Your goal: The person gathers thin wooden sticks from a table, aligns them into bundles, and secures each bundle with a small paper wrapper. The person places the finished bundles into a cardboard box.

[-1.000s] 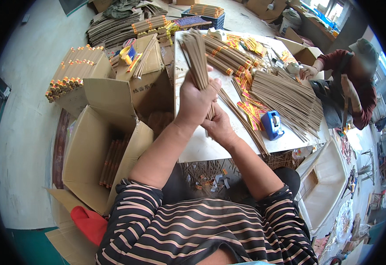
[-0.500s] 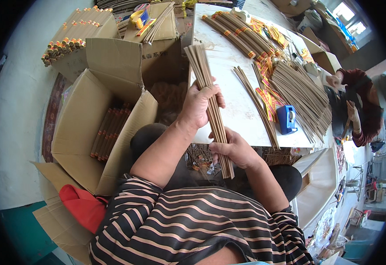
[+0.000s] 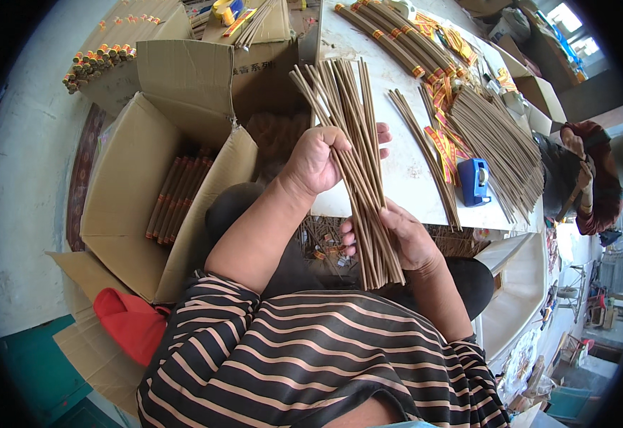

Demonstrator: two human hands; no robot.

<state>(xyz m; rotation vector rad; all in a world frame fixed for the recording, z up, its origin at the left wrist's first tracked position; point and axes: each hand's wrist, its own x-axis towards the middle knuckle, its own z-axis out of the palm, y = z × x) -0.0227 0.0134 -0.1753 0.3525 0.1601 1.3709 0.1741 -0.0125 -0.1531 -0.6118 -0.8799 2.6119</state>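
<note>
In front of my chest I hold a loose bundle of brown incense sticks (image 3: 360, 168), which stands slanted and fans out at both ends. My left hand (image 3: 320, 158) grips it around the upper middle, its thumb across the front and its fingertips showing on the far side. Lower down, my right hand (image 3: 410, 240) holds the same bundle, thumb at the right and fingers coming round at the left. The bundle's top reaches over the white table (image 3: 340, 39); its lower end hangs over my lap.
On the table lie a large pile of loose sticks (image 3: 497, 146), banded bundles (image 3: 390, 43), red-yellow labels (image 3: 443, 146) and a blue tape dispenser (image 3: 474, 182). An open carton (image 3: 115, 207) with wrapped bundles stands at left, a red cloth (image 3: 129, 322) near it. A co-worker (image 3: 597, 171) is at far right.
The bundle has gone from narrow and tight to spread and crossed, and looks thicker. My right hand has shifted slightly right and wrapped further around it. The view has moved a little.
</note>
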